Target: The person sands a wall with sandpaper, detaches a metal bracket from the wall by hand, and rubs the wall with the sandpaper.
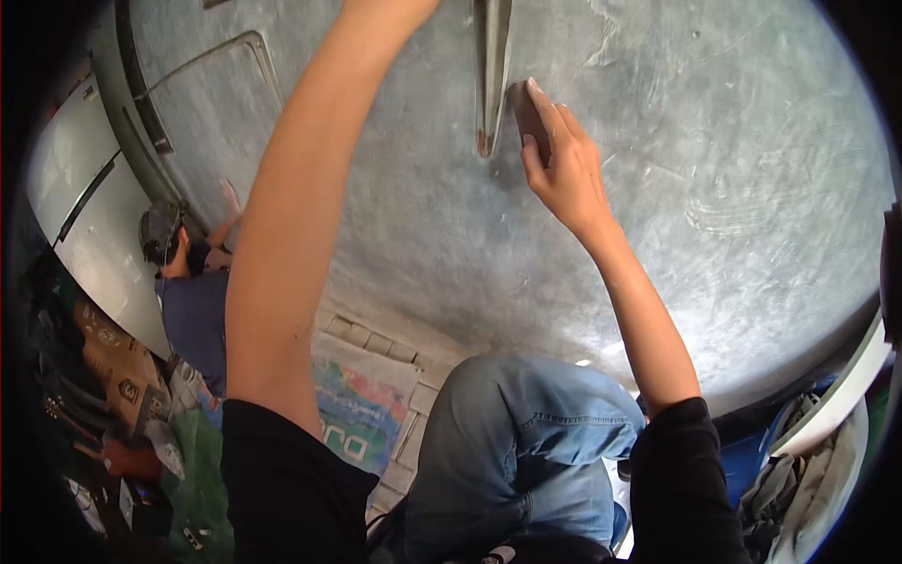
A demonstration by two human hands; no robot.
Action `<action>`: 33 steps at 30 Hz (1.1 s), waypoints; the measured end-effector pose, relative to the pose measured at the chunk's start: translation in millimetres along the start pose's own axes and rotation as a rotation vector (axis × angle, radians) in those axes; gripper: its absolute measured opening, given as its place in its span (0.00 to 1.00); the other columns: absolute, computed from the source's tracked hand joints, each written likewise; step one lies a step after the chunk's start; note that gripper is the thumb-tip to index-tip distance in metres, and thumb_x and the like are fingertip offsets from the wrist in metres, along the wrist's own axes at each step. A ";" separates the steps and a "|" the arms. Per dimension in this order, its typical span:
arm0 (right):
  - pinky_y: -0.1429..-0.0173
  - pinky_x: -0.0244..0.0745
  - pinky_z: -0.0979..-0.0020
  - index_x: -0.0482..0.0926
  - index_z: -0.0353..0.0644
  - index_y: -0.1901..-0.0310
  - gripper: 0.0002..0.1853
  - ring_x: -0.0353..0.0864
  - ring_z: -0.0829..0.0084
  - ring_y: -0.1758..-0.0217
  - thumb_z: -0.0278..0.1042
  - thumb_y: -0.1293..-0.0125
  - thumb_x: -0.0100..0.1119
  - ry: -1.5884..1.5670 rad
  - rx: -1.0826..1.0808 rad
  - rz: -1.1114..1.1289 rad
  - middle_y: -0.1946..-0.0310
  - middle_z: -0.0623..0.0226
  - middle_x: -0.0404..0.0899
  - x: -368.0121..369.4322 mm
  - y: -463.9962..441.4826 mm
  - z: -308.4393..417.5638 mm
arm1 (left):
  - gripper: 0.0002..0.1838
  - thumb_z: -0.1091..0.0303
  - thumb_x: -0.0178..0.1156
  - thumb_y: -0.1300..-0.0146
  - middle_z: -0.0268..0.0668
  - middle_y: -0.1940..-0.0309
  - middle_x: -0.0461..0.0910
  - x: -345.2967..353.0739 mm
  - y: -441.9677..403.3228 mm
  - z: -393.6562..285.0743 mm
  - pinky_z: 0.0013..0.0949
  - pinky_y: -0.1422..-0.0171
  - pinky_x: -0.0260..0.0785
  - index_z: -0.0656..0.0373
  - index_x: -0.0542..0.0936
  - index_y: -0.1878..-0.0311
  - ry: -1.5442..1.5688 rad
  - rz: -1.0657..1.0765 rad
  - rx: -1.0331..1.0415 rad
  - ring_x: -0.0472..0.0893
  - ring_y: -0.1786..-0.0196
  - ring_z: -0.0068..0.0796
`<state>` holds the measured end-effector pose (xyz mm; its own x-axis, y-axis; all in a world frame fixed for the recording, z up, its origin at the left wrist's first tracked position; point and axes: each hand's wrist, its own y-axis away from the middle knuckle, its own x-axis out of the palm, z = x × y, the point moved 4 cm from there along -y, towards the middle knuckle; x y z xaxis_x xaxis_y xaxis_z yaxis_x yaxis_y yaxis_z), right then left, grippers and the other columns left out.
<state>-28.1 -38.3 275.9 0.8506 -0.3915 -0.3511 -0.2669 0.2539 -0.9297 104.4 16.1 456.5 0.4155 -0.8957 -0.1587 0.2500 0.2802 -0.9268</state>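
Observation:
A large grey scuffed panel (pixel 404 188) fills the upper view, with a narrow raised metal strip (pixel 491 75) running down its upper middle. My right hand (pixel 568 169) is closed round a dark brown block (pixel 532 117), which lies against the panel just right of the strip's lower end. The left arm reaches up across the view. Only the edge of my left hand (pixel 399 11) shows at the top border; its fingers are out of frame, so what it touches is hidden.
A co-worker in a cap (pixel 193 301) crouches at the left, one hand near the panel. White cabinet-like doors (pixel 108 244), a cardboard box (pixel 117 362) and green plastic (pixel 199 470) lie further left. A printed sheet (pixel 352 404) covers floor bricks. Blue items and cloths (pixel 799 498) are at lower right.

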 end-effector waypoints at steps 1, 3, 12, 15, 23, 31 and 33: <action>0.70 0.72 0.62 0.61 0.39 0.37 0.33 0.75 0.57 0.72 0.20 0.48 0.53 -0.037 0.009 -0.035 0.64 0.55 0.72 -7.2 -6.4 0.7 | 0.25 0.48 0.49 0.40 0.49 0.73 0.81 -0.8 -0.1 -1.0 0.43 0.60 0.70 0.61 0.83 0.73 0.015 0.043 -0.016 0.81 0.66 0.43; 0.71 0.71 0.63 0.61 0.38 0.37 0.33 0.75 0.60 0.73 0.20 0.48 0.53 -0.005 -0.029 -0.118 0.66 0.56 0.71 -14.7 -25.6 -1.0 | 0.25 0.48 0.49 0.40 0.49 0.74 0.81 2.1 -0.5 -1.9 0.42 0.60 0.70 0.61 0.83 0.74 0.034 0.079 -0.030 0.81 0.67 0.43; 0.74 0.72 0.61 0.57 0.38 0.36 0.34 0.74 0.56 0.75 0.18 0.47 0.53 0.090 0.068 -0.059 0.65 0.56 0.69 29.8 4.1 3.3 | 0.27 0.47 0.49 0.40 0.49 0.76 0.80 0.4 2.6 0.1 0.44 0.60 0.70 0.63 0.82 0.75 -0.026 -0.036 0.016 0.81 0.69 0.46; 0.73 0.72 0.61 0.57 0.38 0.35 0.35 0.74 0.57 0.75 0.18 0.48 0.53 0.077 0.118 -0.025 0.66 0.56 0.68 28.0 10.8 5.1 | 0.27 0.47 0.49 0.40 0.49 0.75 0.80 -1.6 2.5 -0.2 0.44 0.60 0.69 0.64 0.82 0.75 -0.023 0.029 -0.018 0.80 0.68 0.46; 0.68 0.73 0.59 0.60 0.32 0.39 0.32 0.75 0.52 0.70 0.20 0.49 0.52 -0.022 -0.016 -0.143 0.63 0.53 0.70 -15.9 -35.5 5.4 | 0.27 0.47 0.49 0.40 0.51 0.76 0.80 -3.3 3.1 -1.2 0.45 0.61 0.69 0.65 0.82 0.76 -0.029 0.024 -0.010 0.80 0.70 0.48; 0.69 0.76 0.59 0.58 0.33 0.37 0.34 0.78 0.53 0.70 0.20 0.50 0.54 0.088 0.069 0.011 0.57 0.51 0.71 24.6 0.9 -0.6 | 0.28 0.48 0.49 0.39 0.52 0.77 0.79 -4.3 2.2 -1.3 0.45 0.62 0.69 0.67 0.81 0.76 -0.028 0.077 -0.029 0.80 0.72 0.49; 0.70 0.76 0.60 0.58 0.34 0.37 0.35 0.77 0.53 0.70 0.20 0.50 0.54 0.076 0.073 0.043 0.57 0.52 0.71 35.0 25.1 -3.9 | 0.28 0.48 0.49 0.39 0.52 0.77 0.79 -5.5 3.6 -3.0 0.45 0.61 0.69 0.67 0.81 0.76 -0.041 0.062 -0.017 0.80 0.71 0.49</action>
<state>-6.7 -49.1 239.8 0.8014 -0.4442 -0.4005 -0.2663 0.3346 -0.9039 100.4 21.0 453.0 0.4650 -0.8620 -0.2021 0.2080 0.3282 -0.9214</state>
